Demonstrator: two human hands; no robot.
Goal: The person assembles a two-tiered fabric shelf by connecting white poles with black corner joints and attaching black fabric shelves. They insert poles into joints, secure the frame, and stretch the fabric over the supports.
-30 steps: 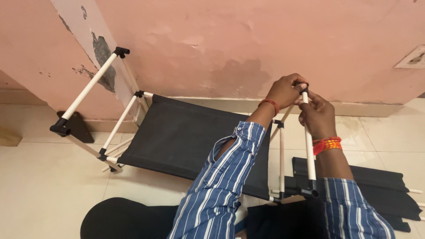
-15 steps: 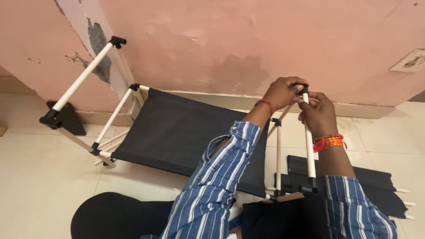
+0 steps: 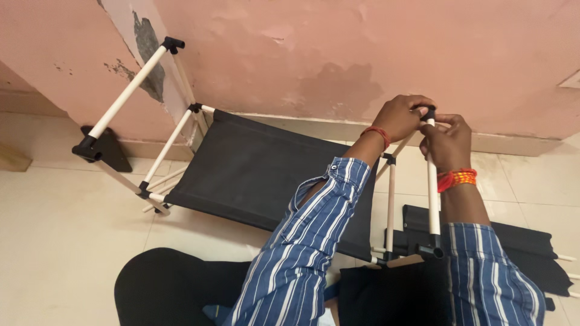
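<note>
A rack frame of white tubes (image 3: 129, 90) and black plastic connectors carries a stretched black fabric shelf (image 3: 266, 172) and stands on the floor against a pink wall. My left hand (image 3: 397, 116) and my right hand (image 3: 448, 140) both grip the top of an upright white tube (image 3: 432, 193) at the frame's right end. Their fingers close around the black connector (image 3: 428, 112) on that tube's top. The tube's lower end sits in another black connector (image 3: 430, 251). Both forearms wear blue-and-white striped sleeves.
More black fabric panels with white rods (image 3: 525, 247) lie on the tiled floor at the right. A black triangular piece (image 3: 112, 148) leans by the wall at the left. My dark-clothed legs (image 3: 169, 290) fill the bottom. A wooden edge (image 3: 12, 158) shows far left.
The view has shifted slightly, so the frame sits a little lower and to the right. Both hands stay clasped on the tube's top connector.
</note>
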